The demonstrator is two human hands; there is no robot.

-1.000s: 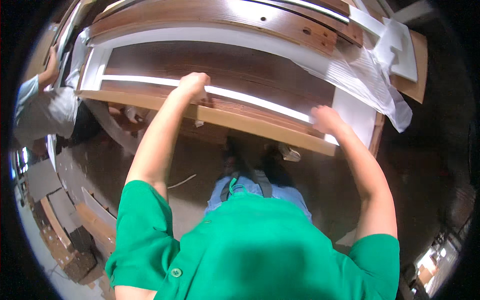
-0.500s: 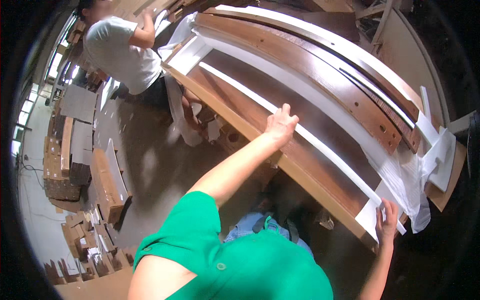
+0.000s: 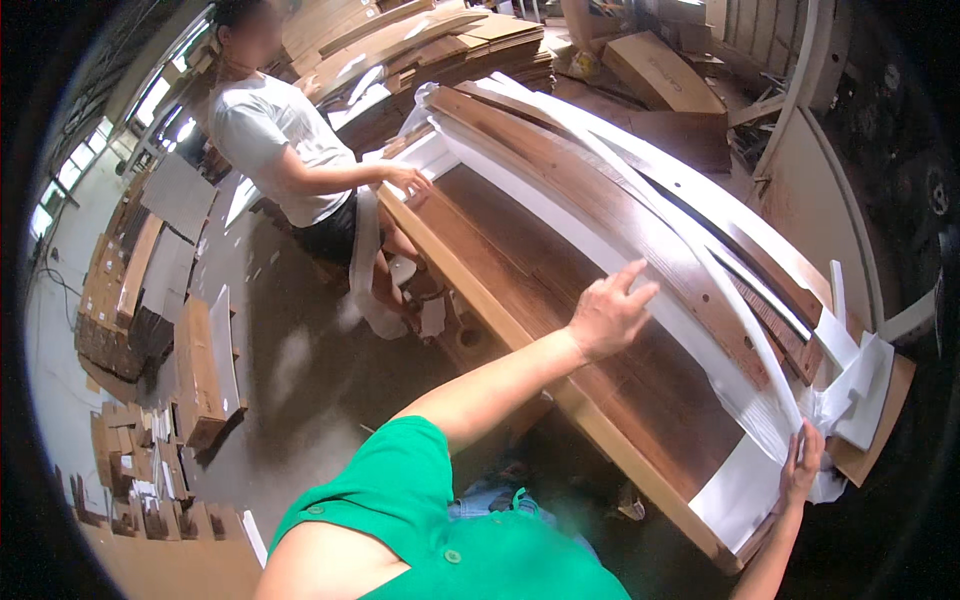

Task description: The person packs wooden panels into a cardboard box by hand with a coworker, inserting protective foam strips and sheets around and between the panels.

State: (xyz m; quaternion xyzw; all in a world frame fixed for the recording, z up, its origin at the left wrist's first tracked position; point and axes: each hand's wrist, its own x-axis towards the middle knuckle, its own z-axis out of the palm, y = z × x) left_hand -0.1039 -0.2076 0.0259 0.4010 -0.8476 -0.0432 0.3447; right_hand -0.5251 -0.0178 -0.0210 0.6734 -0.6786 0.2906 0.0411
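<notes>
A long open carton point(image 3: 498, 318) lies slantwise in front of me, with brown wooden panels point(image 3: 525, 245) in it and white foam lining its sides and ends. My left hand point(image 3: 612, 312) hovers over the panels, fingers spread, holding nothing. At the carton's near right end, the fingers of my right hand point(image 3: 802, 465) are closed on the end of a long white foam strip point(image 3: 738, 298). The strip arcs away over the wooden rails point(image 3: 600, 180) along the carton's far side. Crumpled white foam sheet point(image 3: 745, 410) bunches near my right hand.
A co-worker point(image 3: 280, 140) in a white shirt stands at the far left, one hand point(image 3: 408, 182) at the carton's end. Flattened cardboard point(image 3: 480, 55) is stacked behind. More cardboard pieces point(image 3: 200, 375) stand on the floor at left. White foam blocks point(image 3: 868, 390) lie at right.
The foam strip has swung from inside the carton to across the far rails. My left hand has let go of it and opened. The co-worker's hand has come down to the carton's end.
</notes>
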